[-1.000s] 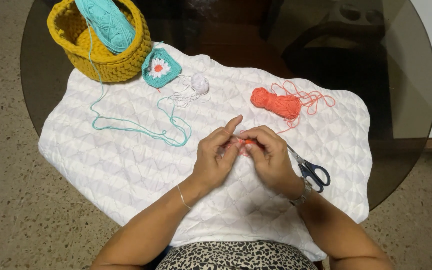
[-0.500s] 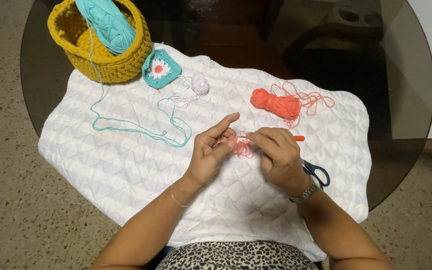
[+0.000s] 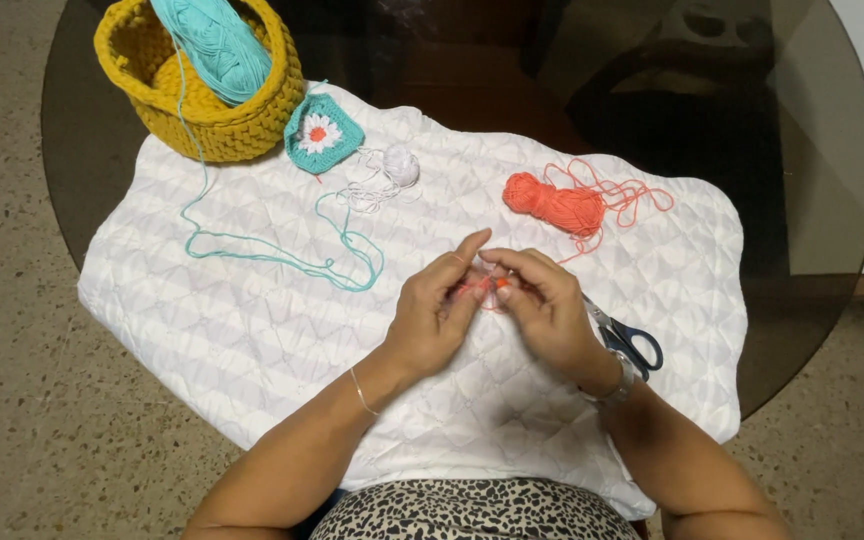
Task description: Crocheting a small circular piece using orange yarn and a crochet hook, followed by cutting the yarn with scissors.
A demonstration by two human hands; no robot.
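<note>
The left hand [image 3: 437, 320] and right hand [image 3: 542, 305] pinch a tiny orange yarn piece [image 3: 482, 288] together, grips closed tight. The orange yarn ball [image 3: 552, 203] and scissors [image 3: 624, 338] lie close on the white cloth [image 3: 202, 330] for easy reach.

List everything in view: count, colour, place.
basket: 1, mustard yellow, cloth's far-left corner
teal yarn skein: 1, in basket, strand trailing over cloth
crochet square: 1, teal with white daisy, beside basket
white yarn: 1 small ball, right of square
orange yarn skein: 1, far right of cloth
scissors: 1, blue-handled, beside right wrist
quilted cloth: 1, white, on table
glass table: 1, round, dark
orange piece: 1, tiny, between fingertips
left hand, right hand: together pinching orange piece
</note>
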